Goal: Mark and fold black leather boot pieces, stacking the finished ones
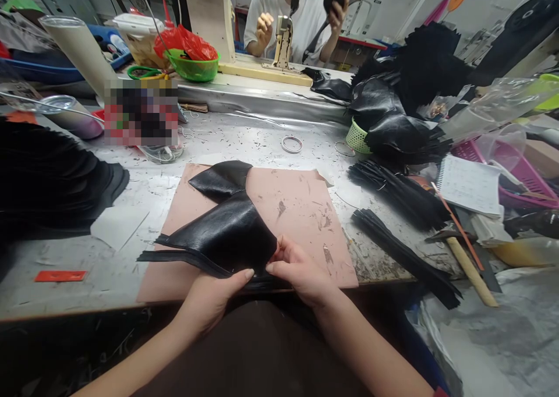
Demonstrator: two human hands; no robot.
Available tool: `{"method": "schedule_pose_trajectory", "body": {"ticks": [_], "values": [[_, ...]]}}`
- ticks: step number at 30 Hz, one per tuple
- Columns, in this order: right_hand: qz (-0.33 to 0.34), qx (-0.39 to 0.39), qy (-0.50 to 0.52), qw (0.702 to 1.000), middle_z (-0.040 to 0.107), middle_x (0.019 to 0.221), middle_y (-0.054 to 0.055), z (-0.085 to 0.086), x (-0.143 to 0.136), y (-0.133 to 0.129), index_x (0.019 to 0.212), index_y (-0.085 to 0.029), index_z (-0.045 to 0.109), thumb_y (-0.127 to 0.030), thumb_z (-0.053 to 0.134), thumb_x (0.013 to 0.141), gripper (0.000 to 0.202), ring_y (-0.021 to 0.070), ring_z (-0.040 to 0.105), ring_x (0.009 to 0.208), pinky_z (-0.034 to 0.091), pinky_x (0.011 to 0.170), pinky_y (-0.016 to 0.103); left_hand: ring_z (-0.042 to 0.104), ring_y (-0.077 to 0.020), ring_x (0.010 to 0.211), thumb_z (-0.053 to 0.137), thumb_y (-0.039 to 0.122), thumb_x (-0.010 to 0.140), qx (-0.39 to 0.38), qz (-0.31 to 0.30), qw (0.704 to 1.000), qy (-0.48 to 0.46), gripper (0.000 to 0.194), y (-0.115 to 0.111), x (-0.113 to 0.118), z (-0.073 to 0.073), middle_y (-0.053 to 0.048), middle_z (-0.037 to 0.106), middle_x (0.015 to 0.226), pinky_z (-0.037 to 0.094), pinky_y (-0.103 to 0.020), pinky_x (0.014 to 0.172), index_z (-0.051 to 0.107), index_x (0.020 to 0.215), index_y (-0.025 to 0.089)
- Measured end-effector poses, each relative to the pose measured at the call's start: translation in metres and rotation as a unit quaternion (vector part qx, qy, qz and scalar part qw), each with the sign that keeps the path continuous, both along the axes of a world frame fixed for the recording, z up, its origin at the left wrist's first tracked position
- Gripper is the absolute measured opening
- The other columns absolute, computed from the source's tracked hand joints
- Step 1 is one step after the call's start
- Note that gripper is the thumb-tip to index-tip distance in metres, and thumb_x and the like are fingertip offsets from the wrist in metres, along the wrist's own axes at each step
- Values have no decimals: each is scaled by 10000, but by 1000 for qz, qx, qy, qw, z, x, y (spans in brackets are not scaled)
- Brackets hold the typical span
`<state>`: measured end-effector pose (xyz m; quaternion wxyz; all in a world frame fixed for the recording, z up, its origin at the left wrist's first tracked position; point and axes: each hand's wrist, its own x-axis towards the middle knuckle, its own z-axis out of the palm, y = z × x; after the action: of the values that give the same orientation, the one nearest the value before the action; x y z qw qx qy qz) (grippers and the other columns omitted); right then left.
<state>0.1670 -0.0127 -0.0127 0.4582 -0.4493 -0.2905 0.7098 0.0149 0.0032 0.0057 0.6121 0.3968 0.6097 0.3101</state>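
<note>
A glossy black leather piece (222, 228) with a dark zipper strip (187, 257) along its near edge lies over the near part of a pinkish board (297, 211). My left hand (222, 292) grips its near edge from below, thumb on top. At the right corner, the thumb and fingers of my right hand (297, 266) pinch the same leather piece. Beyond it, a second black leather piece (222, 178) rests on the board, touching or joined to the first; I cannot tell which. The fingers of my left hand are mostly hidden under the leather.
A stack of black pieces (56, 181) stands at left, near a red strip (60, 276). Bundled zippers (406, 257), a hammer (471, 272) and a notebook (469, 184) lie at right. A tape roll (292, 145) sits behind the board. Across the bench, a person (279, 18) works by a sewing machine (283, 42).
</note>
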Motion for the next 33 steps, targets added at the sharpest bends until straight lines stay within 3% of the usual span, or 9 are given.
{"method": "schedule_pose_trajectory", "body": {"ticks": [7, 10, 14, 20, 28, 33], "values": [[-20, -3, 21, 1000, 519, 677, -51, -3, -4, 0, 746, -196, 423, -209, 648, 577, 282, 102, 499, 640, 379, 621, 242, 611, -264, 993, 647, 305, 643, 46, -52, 992, 101, 287, 1, -3, -10, -41, 715, 936, 487, -351, 873, 670, 898, 176], [-31, 11, -35, 999, 521, 690, -53, -3, -5, 1, 775, -209, 420, -186, 655, 558, 320, 111, 507, 675, 387, 656, 253, 595, -269, 1022, 639, 354, 658, 25, -83, 987, 136, 307, 1, -4, -12, -48, 711, 953, 458, -361, 910, 672, 907, 177], [-46, 17, -92, 995, 528, 692, -57, -1, -1, 2, 852, -217, 449, -143, 591, 558, 335, 112, 504, 700, 386, 686, 252, 575, -279, 1052, 621, 406, 679, -20, -78, 984, 160, 331, 2, -5, -6, -56, 706, 969, 448, -357, 916, 682, 896, 163], [37, -17, -196, 980, 505, 637, -19, -4, 2, 4, 658, -168, 512, -345, 610, 603, 209, 133, 492, 626, 393, 631, 289, 592, -254, 1031, 607, 423, 698, -38, -91, 985, 143, 343, 3, -5, -2, -43, 709, 961, 476, -302, 880, 682, 919, 171], [-12, 17, -292, 956, 540, 646, 1, -4, -11, 1, 667, -154, 552, -241, 540, 614, 103, 151, 505, 653, 417, 628, 283, 595, -271, 1021, 632, 374, 662, -49, -101, 980, 164, 285, 4, -4, -14, -60, 718, 920, 478, -333, 872, 699, 855, 176], [18, 27, -306, 951, 622, 688, 36, -1, -11, 2, 701, -148, 611, -243, 558, 655, 118, 201, 576, 718, 455, 660, 305, 624, -284, 957, 616, 355, 671, -41, -108, 982, 147, 231, -1, -3, -14, -54, 729, 846, 494, -341, 833, 710, 771, 170]]}}
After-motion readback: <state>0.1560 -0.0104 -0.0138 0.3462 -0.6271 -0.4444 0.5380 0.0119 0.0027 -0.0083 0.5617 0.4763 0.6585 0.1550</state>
